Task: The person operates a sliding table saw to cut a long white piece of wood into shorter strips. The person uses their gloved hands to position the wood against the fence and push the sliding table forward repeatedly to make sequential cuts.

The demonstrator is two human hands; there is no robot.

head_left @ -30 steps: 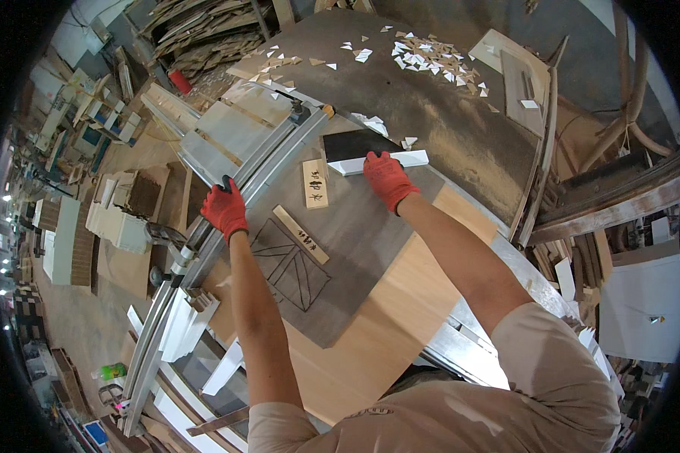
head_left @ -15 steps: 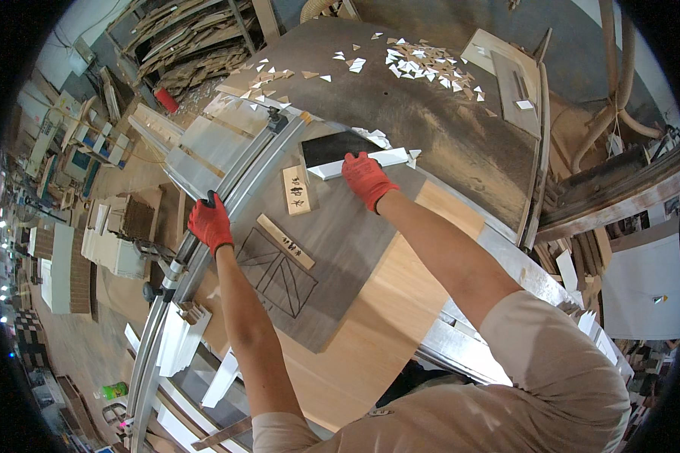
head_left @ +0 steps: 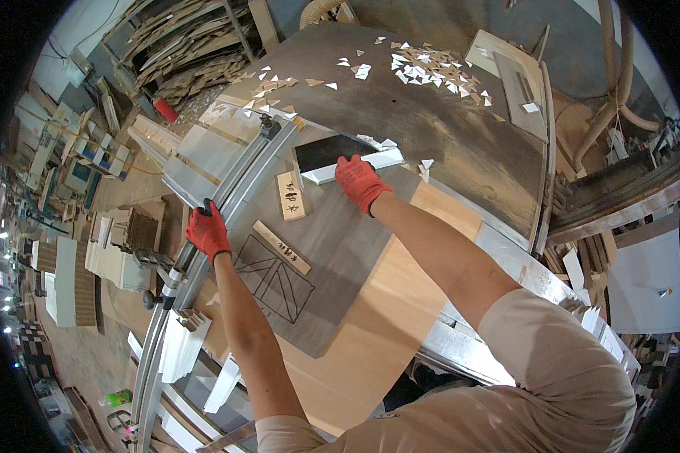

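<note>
My left hand [head_left: 208,230], in a red glove with dark fingertips, is closed round the edge of a long aluminium rail [head_left: 238,181]. My right hand [head_left: 361,183], gloved the same way, presses on a white strip of wood [head_left: 381,160], fingers bent over its far edge. Along its far side the strip meets a black panel [head_left: 332,153]. Small white offcuts [head_left: 426,167] lie just off its right end. Two light wood blocks with handwriting, one upright [head_left: 291,196] and one slanted [head_left: 282,247], sit on the grey board [head_left: 340,264] between my arms. Lines are drawn on that board.
Many white and brown triangular offcuts [head_left: 434,72] are scattered over the dark machine table [head_left: 340,83]. White strips [head_left: 183,343] stand below the rail at left. A rack of scrap boards [head_left: 189,53] is at the far left; hoses [head_left: 612,90] hang at far right.
My right hand and the white strip have shifted slightly left. A white offcut at the strip's right end now lies apart from it. My left hand stays on the rail.
</note>
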